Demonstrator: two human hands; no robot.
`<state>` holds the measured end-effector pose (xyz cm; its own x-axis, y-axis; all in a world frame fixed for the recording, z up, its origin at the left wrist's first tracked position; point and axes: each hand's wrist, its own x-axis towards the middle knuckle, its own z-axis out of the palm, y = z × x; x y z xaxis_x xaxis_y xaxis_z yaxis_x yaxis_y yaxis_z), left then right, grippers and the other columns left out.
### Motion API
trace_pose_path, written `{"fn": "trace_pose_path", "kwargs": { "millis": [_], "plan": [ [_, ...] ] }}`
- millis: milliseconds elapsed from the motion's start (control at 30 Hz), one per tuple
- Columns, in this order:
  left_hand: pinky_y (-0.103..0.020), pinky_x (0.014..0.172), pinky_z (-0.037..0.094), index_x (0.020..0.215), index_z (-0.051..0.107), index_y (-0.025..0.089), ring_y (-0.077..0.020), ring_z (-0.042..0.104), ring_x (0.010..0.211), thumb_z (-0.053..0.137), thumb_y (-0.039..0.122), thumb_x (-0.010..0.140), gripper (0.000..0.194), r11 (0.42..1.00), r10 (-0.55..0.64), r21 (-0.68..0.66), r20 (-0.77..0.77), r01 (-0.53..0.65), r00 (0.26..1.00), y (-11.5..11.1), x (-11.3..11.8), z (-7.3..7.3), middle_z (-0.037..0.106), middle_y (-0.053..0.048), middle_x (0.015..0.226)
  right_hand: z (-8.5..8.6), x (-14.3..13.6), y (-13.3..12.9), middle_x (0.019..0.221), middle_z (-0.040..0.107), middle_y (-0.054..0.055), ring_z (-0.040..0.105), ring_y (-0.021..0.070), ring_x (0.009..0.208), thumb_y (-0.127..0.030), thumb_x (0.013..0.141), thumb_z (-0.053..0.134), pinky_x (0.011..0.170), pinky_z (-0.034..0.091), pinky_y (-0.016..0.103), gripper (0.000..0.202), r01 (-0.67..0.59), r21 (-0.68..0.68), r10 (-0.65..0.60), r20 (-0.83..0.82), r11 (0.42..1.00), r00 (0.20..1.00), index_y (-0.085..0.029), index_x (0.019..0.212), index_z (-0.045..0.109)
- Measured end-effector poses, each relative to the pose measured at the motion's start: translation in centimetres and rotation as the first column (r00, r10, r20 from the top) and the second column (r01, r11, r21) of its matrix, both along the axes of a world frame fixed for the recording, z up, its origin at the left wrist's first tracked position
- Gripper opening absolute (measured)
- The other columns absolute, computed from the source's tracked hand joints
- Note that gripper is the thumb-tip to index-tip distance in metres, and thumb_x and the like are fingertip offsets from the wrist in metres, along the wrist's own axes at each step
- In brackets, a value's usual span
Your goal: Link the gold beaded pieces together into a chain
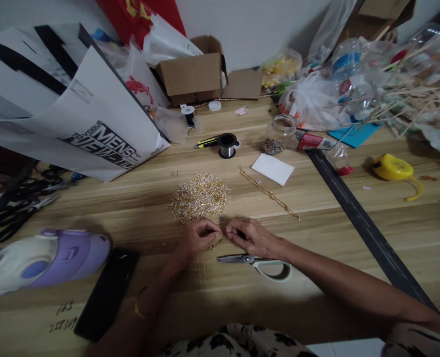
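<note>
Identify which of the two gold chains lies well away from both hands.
The long chain, stretched out right of the pile, near the white card; the other chain lies close by the left hand.

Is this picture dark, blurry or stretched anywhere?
Head view: dim overall; the white bag at left looks stretched, perhaps by a wide lens; small pieces in the shiny pile blur together; fine detail around the left hand and right hand is soft.

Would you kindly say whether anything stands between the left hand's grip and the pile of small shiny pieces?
Nothing visible does: the pile lies just beyond the left hand, and the scissors lie on the near side of the right hand.
</note>
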<state>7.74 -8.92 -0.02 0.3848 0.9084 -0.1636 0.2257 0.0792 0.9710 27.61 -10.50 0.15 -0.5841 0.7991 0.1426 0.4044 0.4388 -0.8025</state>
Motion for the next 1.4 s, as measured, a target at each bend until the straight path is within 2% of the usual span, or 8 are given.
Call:
{"fn": "trace_pose_path", "kwargs": {
  "millis": [200,333,667,967,1400],
  "plan": [
    [-0.021,0.062,0.046,0.070,0.066,0.012,-0.0124,0.060,0.065,0.065,0.019,0.070,0.007,0.999,-0.023,0.044,-0.001,0.023,1.000,-0.3,0.0,-0.6,0.066,-0.004,0.068,0.1,0.0,0.0,0.069,0.051,-0.001,0.046,0.0113,0.062,-0.012,0.084,0.047,0.061,0.035,0.021,0.007,-0.003,0.000,0.003,-0.023,1.000,1.000,-0.017,0.081,0.051],
    [-0.021,0.063,0.048,0.073,0.065,0.013,-0.0123,0.062,0.065,0.064,0.017,0.069,0.006,0.998,0.006,0.058,-0.034,-0.004,0.999,-0.4,0.0,-0.9,0.067,-0.004,0.070,0.2,-0.1,0.0,0.068,0.050,-0.002,0.044,0.0103,0.060,-0.010,0.083,0.048,0.058,0.034,0.020,0.008,-0.003,0.004,0.003,-0.034,1.000,0.999,-0.016,0.080,0.051],
    [-0.022,0.065,0.051,0.073,0.064,0.013,-0.0135,0.065,0.067,0.061,0.014,0.069,0.006,0.990,0.043,0.139,-0.089,-0.031,0.995,-0.6,0.3,-0.7,0.069,-0.005,0.071,0.1,0.0,-0.1,0.068,0.051,-0.001,0.044,0.0099,0.059,-0.010,0.083,0.048,0.058,0.034,0.020,0.007,0.011,-0.017,-0.012,-0.040,1.000,0.999,-0.016,0.080,0.052],
    [-0.021,0.062,0.048,0.075,0.065,0.015,-0.0127,0.062,0.065,0.058,0.013,0.073,0.008,0.947,0.050,0.321,-0.186,0.013,0.981,-1.0,0.4,-1.0,0.067,-0.003,0.071,0.0,0.0,-0.2,0.068,0.052,-0.001,0.045,0.0101,0.059,-0.013,0.085,0.048,0.056,0.034,0.020,0.006,0.017,-0.026,-0.018,-0.045,1.000,0.999,-0.016,0.082,0.052],
    [-0.022,0.062,0.048,0.074,0.065,0.014,-0.0132,0.062,0.066,0.057,0.013,0.073,0.008,0.951,0.055,0.308,-0.193,0.008,0.980,-1.0,0.4,-0.9,0.067,-0.004,0.071,0.1,0.0,-0.2,0.067,0.051,-0.001,0.045,0.0099,0.059,-0.012,0.084,0.048,0.056,0.035,0.020,0.007,0.001,-0.002,-0.001,-0.036,1.000,0.999,-0.016,0.081,0.052]
  ]
}}
